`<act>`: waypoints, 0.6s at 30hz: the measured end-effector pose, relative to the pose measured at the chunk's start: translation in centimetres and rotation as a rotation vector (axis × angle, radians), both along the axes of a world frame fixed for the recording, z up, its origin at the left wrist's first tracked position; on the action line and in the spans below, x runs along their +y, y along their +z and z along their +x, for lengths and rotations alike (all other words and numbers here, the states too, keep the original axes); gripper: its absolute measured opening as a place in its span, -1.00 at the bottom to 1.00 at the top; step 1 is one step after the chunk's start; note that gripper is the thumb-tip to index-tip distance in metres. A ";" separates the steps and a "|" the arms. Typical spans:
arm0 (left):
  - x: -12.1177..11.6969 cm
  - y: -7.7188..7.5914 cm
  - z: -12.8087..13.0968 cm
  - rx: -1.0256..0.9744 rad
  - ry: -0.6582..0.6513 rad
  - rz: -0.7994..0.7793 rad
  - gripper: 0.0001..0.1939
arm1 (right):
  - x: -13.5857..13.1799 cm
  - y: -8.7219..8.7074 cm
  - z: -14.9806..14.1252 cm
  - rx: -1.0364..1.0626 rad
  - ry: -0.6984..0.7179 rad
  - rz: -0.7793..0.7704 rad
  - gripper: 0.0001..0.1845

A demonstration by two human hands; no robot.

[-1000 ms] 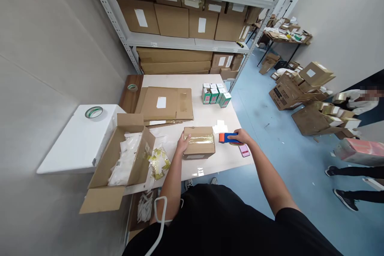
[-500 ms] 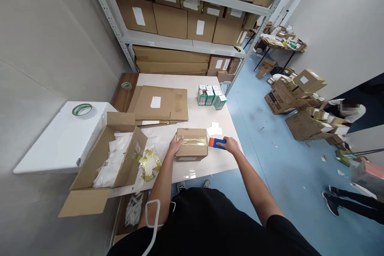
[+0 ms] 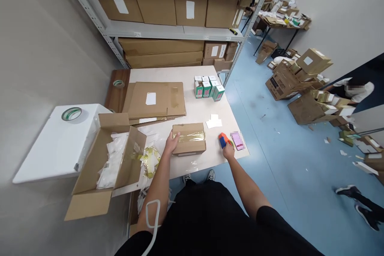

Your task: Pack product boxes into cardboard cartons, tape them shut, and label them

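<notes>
Your left hand [image 3: 172,143] clasped the left end of the taped box [image 3: 192,142], thumb on top; the box's long axis ran from that grip toward your right hand [image 3: 229,152], which stood apart past the other end, fingers closed round the blue-and-orange tape dispenser [image 3: 222,139].
</notes>
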State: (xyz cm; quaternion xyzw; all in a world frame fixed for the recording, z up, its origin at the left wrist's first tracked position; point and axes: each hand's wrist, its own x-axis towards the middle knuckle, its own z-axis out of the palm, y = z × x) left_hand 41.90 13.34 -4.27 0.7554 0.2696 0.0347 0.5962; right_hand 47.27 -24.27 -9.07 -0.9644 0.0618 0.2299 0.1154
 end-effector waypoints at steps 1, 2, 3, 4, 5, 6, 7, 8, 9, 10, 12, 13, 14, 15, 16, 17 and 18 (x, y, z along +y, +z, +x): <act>0.0 0.1 0.0 0.001 -0.003 0.010 -0.36 | 0.3 0.0 0.1 0.018 -0.007 0.030 -0.42; 0.1 0.3 -0.1 0.004 -0.005 0.019 -0.36 | 0.6 0.1 0.4 0.024 -0.012 0.078 -0.39; 0.1 0.5 -0.1 0.008 -0.008 0.025 -0.37 | 1.0 0.5 0.7 0.016 -0.023 0.142 -0.38; 0.1 0.6 -0.1 0.014 -0.010 0.029 -0.37 | 1.4 1.0 1.0 -0.014 -0.037 0.229 -0.41; 0.1 0.8 -0.1 0.020 -0.013 0.031 -0.37 | 2.0 1.7 1.2 -0.056 -0.068 0.320 -0.42; 0.0 0.9 -0.1 0.025 -0.017 0.033 -0.37 | 2.8 2.5 1.4 -0.094 -0.115 0.399 -0.40; -0.1 1.0 -0.1 0.029 -0.022 0.038 -0.37 | 3.8 3.4 1.5 -0.129 -0.164 0.474 -0.38; -0.1 1.1 -0.2 0.033 -0.025 0.046 -0.37 | 5.0 4.2 1.3 -0.167 -0.204 0.549 -0.35; -0.2 1.1 -0.2 0.038 -0.027 0.055 -0.38 | 6.3 5.1 1.1 -0.186 -0.206 0.639 -0.32; -0.2 1.2 -0.2 0.041 -0.029 0.061 -0.37 | 7.8 5.8 0.7 -0.170 -0.181 0.729 -0.28; 0.1 1.2 -0.1 0.049 -0.043 0.051 -0.36 | 10.7 6.9 -0.3 -0.060 -0.098 0.862 -0.17; 0.4 1.3 0.0 0.055 -0.062 0.032 -0.32 | 12.1 7.2 -0.8 -0.010 -0.061 0.878 -0.07; 0.9 1.4 0.2 0.062 -0.089 0.007 -0.27 | 13.2 7.5 -1.2 -0.005 -0.042 0.877 0.05; 1.4 1.6 0.6 0.072 -0.123 -0.020 -0.18 | 14.0 7.7 -1.3 0.013 -0.033 0.869 0.12; 2.0 1.8 1.0 0.083 -0.160 -0.046 -0.08 | 14.5 7.9 -1.3 0.047 -0.029 0.855 0.16; 2.6 2.1 1.5 0.092 -0.196 -0.068 0.02 | 14.7 8.2 -1.1 0.072 -0.031 0.836 0.18; 3.1 2.5 2.0 0.096 -0.230 -0.085 0.10 | 14.7 8.4 -0.7 0.098 -0.035 0.811 0.16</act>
